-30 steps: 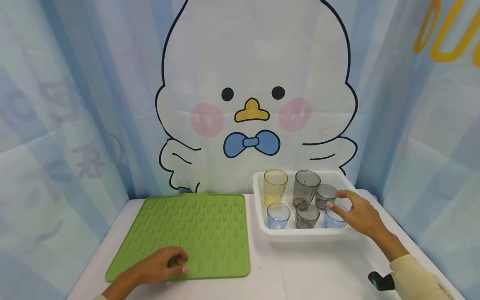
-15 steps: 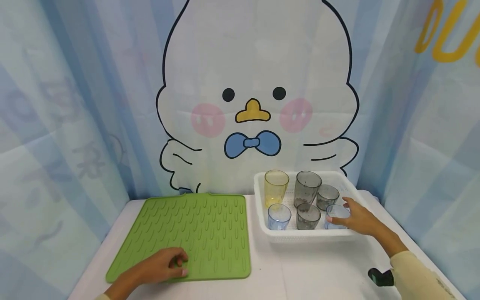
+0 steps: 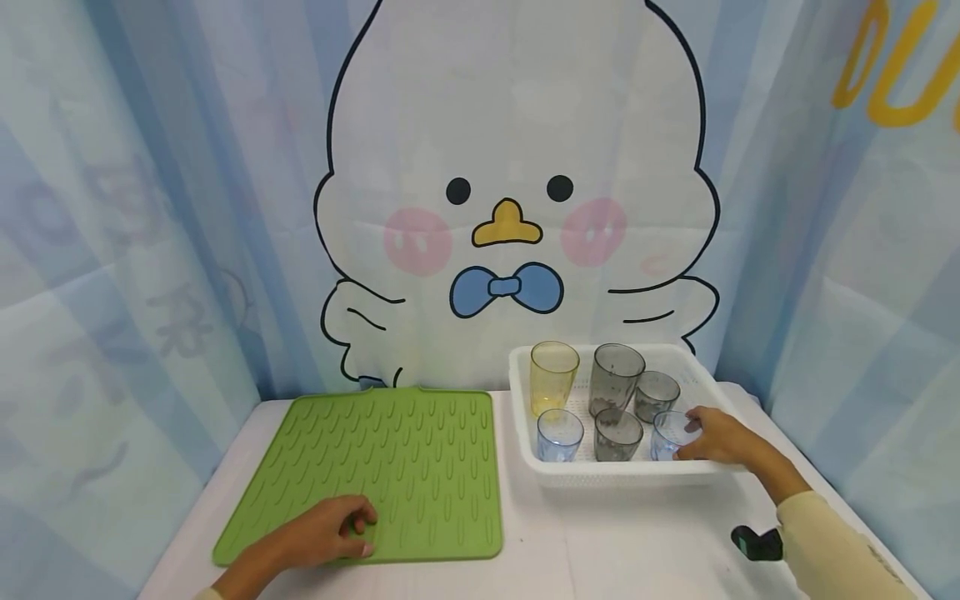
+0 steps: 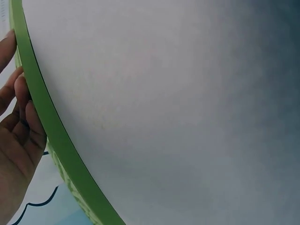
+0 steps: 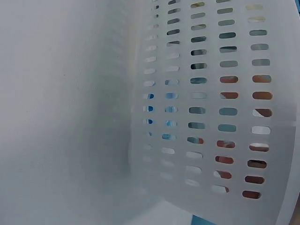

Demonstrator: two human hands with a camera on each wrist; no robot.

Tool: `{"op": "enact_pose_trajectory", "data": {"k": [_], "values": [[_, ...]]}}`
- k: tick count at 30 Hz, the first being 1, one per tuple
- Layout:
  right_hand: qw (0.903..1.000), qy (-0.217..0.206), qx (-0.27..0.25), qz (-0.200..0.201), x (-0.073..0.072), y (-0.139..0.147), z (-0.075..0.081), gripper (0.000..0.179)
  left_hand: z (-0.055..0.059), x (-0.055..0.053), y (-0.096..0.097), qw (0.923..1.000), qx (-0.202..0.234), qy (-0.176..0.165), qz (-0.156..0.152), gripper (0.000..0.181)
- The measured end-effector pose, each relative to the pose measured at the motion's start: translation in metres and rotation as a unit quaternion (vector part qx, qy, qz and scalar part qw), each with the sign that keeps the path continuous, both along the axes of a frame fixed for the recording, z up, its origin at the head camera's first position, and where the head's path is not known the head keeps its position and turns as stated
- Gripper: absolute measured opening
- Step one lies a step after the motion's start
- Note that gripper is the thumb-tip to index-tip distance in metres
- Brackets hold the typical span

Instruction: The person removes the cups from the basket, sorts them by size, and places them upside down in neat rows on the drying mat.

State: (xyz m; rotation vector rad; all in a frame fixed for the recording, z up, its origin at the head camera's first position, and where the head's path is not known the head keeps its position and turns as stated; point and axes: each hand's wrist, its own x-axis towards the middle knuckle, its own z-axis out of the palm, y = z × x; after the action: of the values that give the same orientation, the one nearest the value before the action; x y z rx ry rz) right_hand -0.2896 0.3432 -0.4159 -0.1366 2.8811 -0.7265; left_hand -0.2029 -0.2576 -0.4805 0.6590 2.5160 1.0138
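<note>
My right hand [image 3: 718, 438] reaches into the right end of a white perforated basket [image 3: 600, 475]. Its thumb and fingers grip a light blue glass [image 3: 664, 439] in the front right corner, at the glass's right side. In the right wrist view the basket's slotted wall [image 5: 211, 136] hides most of that hand; bits of fingers and blue show through the slots. My left hand [image 3: 318, 533] rests at the front edge of a green ridged drying mat [image 3: 405, 467], fingers loosely bent and holding nothing. The left wrist view shows the left hand [image 4: 21, 150] beside the mat's edge [image 4: 61, 140].
Also standing in the basket are a tall yellow glass [image 3: 552, 379], a tall grey glass [image 3: 615, 379], two short grey glasses [image 3: 617, 437] and another blue glass [image 3: 558, 439]. A dark printed shape [image 3: 757, 543] lies by the right sleeve. Curtains [image 3: 135, 250] enclose the white table [image 3: 540, 542].
My right hand has come down and forward from above the basket's corner, and its fingers have closed in on the blue glass. The left hand stays put.
</note>
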Motion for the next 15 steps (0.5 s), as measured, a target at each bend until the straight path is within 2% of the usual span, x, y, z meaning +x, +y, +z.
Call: {"op": "enact_pose_trajectory", "data": {"k": [4, 9, 15], "values": [[0.9998, -0.003, -0.02, -0.008, 0.0009, 0.0005, 0.0013, 0.078, -0.0012, -0.0004, -0.0003, 1.0, 0.001, -0.003, 0.002, 0.029], [0.9988, -0.007, -0.046, -0.017, 0.0026, 0.0001, -0.0003, 0.084, -0.0003, -0.0006, 0.0007, 1.0, -0.002, 0.0, 0.006, 0.028], [0.9982, 0.012, -0.055, -0.019, 0.0048, -0.0013, -0.0031, 0.09, 0.0003, -0.0004, 0.0014, 1.0, -0.002, 0.004, 0.003, 0.028]]}}
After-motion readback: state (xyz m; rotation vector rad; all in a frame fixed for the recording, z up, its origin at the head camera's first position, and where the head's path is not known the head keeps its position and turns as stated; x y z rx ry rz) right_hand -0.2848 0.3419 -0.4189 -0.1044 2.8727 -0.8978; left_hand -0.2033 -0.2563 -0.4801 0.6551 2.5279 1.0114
